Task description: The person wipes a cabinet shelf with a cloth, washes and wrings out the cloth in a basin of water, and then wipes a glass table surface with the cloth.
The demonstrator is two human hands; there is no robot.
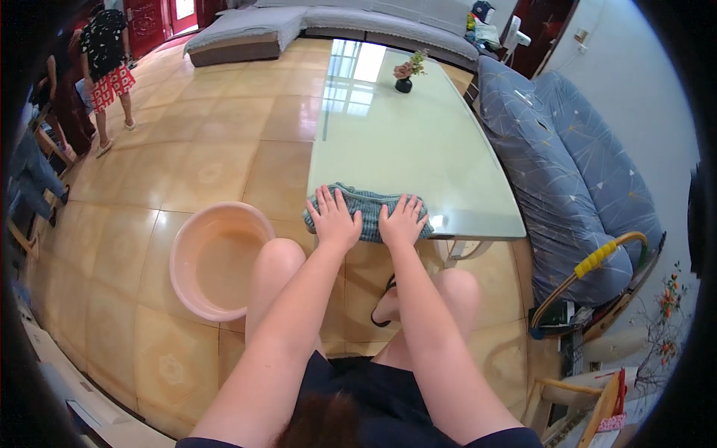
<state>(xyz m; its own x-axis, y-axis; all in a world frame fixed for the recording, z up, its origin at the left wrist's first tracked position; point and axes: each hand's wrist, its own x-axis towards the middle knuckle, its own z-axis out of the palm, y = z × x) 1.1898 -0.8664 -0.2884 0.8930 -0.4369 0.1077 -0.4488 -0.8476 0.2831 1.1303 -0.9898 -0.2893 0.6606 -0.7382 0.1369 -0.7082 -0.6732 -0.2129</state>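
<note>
A blue-green cloth [367,204], bunched and textured, lies along the near edge of a pale glass-topped table [403,140]. My left hand [336,221] rests flat on the cloth's left end with its fingers spread. On the right end lies my right hand [403,220], palm down, fingers also apart. Neither hand curls around the cloth. Part of the cloth droops over the table's front edge between my hands. To the left of my knee stands a pink plastic basin [182,269] on the floor, with cloudy water [224,269] in it.
A small black vase with flowers [403,84] stands on the table's far part. A blue-covered sofa [566,168] flanks the table on the right, near a basket with a yellow-wrapped handle [596,260]. One person [106,61] stands at the far left; others are partly visible there.
</note>
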